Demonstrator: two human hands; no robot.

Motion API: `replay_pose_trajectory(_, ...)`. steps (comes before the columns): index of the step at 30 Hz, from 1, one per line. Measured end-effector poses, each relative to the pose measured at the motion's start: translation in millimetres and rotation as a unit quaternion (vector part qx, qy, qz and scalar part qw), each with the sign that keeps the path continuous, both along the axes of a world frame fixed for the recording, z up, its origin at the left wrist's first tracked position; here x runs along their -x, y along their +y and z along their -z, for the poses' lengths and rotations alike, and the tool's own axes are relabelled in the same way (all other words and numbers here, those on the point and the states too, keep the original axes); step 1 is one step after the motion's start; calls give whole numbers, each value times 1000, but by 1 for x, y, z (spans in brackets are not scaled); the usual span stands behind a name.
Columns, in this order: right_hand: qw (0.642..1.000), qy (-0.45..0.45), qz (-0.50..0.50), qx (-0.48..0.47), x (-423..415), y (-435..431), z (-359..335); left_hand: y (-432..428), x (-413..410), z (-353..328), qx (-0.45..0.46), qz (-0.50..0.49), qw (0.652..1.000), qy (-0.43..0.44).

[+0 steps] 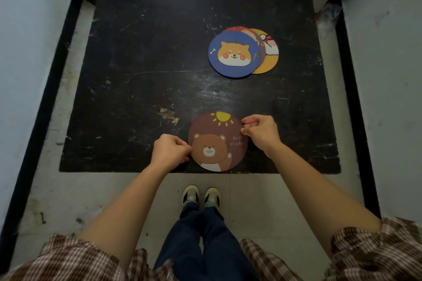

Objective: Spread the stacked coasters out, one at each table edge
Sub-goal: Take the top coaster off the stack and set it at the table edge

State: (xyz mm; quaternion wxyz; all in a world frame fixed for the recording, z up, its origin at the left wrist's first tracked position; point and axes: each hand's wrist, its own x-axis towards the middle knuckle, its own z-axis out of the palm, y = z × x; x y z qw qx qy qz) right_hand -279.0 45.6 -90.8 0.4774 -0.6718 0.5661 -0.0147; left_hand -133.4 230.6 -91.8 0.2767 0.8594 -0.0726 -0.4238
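Brown-and-white checked sleeves [374,248] rolled above the elbows, dark blue jeans [205,242], pale sneakers [202,196] with dark panels.

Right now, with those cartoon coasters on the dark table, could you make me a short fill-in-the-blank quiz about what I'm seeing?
1. Both hands, left hand and right hand, grip the coaster that shows a ____.
2. That brown coaster lies at the table's ____ edge, closest to the person.
3. The top coaster of the remaining stack has a ____ background.
4. The black table holds ____ coasters apart from the stack.

Answers: bear; near; blue; one
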Motion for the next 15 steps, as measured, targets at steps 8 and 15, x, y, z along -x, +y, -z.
replay_pose_trajectory(8, 1000, -10, 12, -2, 0, 1, 1, 1, 1, 1, -13, -10, 1000, 7)
replay_pose_trajectory(15, 1000, -15, 18, 5, 0, 2, 1, 1, 1, 4, -20, -5, 1000, 3)
